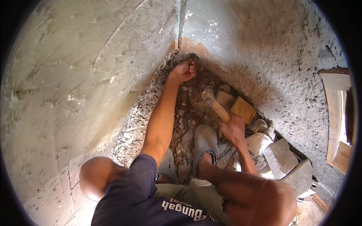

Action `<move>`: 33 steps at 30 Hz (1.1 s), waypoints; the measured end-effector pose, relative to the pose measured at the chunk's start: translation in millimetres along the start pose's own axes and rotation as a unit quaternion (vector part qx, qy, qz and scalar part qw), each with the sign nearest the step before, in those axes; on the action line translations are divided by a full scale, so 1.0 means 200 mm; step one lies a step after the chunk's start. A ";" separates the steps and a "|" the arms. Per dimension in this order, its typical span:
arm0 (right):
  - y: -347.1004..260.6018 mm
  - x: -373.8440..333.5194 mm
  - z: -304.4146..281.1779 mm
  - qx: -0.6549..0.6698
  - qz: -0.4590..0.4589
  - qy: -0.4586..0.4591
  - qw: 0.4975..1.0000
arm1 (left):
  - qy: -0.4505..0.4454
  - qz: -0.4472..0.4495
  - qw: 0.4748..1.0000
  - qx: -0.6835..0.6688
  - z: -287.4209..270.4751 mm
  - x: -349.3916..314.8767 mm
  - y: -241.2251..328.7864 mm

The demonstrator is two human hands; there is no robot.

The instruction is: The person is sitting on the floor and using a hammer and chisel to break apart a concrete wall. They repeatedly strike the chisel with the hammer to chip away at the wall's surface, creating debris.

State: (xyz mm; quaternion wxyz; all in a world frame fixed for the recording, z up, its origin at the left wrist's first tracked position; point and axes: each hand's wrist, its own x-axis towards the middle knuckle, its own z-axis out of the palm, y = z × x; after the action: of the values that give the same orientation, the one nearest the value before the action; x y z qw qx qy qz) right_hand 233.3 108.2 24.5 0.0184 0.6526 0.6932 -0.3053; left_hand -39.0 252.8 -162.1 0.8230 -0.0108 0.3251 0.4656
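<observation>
My left hand (183, 71) is closed in a fist low in the corner where two walls meet. A dark, rough lump (194, 57) shows just beyond its fingers. Whether that is part of what the fist grips, I cannot make out. My right hand (233, 130) is wrapped round the wooden handle of a hammer (220, 109). The hammer's dusty head points up and left, over the rubble (188, 109) and apart from my left hand.
Rough plastered walls close in on the left (75, 75) and right (279, 49). Along the right wall lie a yellowish block (243, 109), a brown brick (225, 100) and grey concrete blocks (281, 158). My grey clog (205, 141) stands on the rubble. A wooden frame (333, 120) is at far right.
</observation>
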 end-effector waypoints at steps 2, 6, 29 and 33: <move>0.06 -0.02 -0.01 0.017 -0.008 0.041 0.999 | 0.024 0.004 1.000 0.007 -0.03 0.03 -0.03; 0.13 -0.02 -0.01 0.051 0.007 0.079 0.996 | 0.068 0.056 0.995 -0.052 0.09 0.08 -0.12; 0.06 0.08 0.04 -0.004 -0.025 0.018 1.000 | 0.057 -0.009 0.997 0.047 -0.06 -0.33 -0.14; 0.03 0.10 0.02 -0.008 -0.010 0.003 1.000 | 0.036 -0.042 0.996 0.064 -0.10 -0.24 -0.12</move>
State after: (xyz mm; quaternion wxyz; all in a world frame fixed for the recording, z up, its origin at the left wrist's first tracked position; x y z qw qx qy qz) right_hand 233.9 124.7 11.0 0.0183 0.6461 0.7026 -0.2976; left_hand -48.3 195.9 -157.6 0.8286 0.0118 0.3830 0.4082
